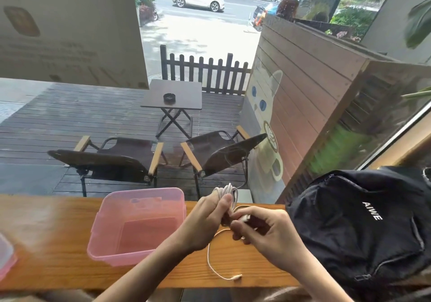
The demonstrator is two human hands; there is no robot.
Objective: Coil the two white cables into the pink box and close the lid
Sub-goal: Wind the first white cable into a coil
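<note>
The pink box (137, 252) stands open and empty on the wooden counter, left of my hands. My left hand (207, 222) is shut on a bundle of white cable (227, 191) whose loops stick up above my fingers. Just right of it, my right hand (268, 234) pinches a white plug end of the cable. A loose stretch of white cable (211, 262) hangs from my hands and curves across the counter, ending in a small connector near the front edge. I cannot tell whether this is one cable or two. The pink lid (5, 257) shows at the far left edge.
A black backpack (363, 227) lies on the right of the wooden counter (58, 250), close to my right hand. Behind the counter is a window onto a deck with two folding chairs and a small table.
</note>
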